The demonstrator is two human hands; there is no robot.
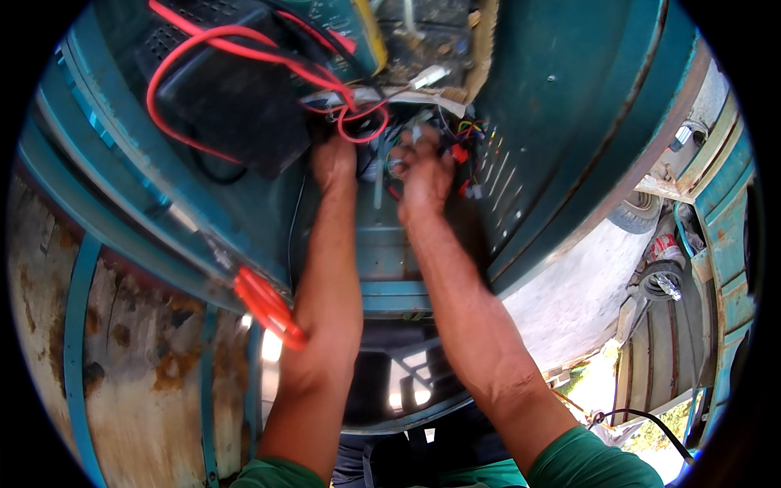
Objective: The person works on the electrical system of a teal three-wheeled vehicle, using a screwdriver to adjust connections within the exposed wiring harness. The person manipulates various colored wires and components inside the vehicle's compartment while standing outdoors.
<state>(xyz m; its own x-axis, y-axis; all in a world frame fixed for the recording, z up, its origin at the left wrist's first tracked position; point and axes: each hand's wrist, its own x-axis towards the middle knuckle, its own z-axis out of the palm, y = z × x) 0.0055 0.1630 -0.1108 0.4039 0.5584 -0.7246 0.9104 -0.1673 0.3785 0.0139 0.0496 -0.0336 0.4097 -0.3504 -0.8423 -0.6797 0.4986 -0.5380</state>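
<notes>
Both my arms reach into a teal metal compartment (386, 248). My left hand (333, 163) is beside a black vented box (236, 106), and its fingers are lost in shadow below a looped red cable (244, 39). Slightly blurred, my right hand (427, 175) has its fingers curled in on thin wires at the back of the compartment. Around it runs a tangle of coloured wires (468, 128) with a red connector (460, 153). Above that hand lies a white plug (429, 77) on a cardboard edge (482, 61).
Red-handled pliers (264, 301) rest on the compartment's left rim, close to my left forearm. A teal and yellow case (366, 37) sits at the far side. The slotted teal wall (561, 138) rises on the right. Beyond it are small wheels (634, 211) and other parts.
</notes>
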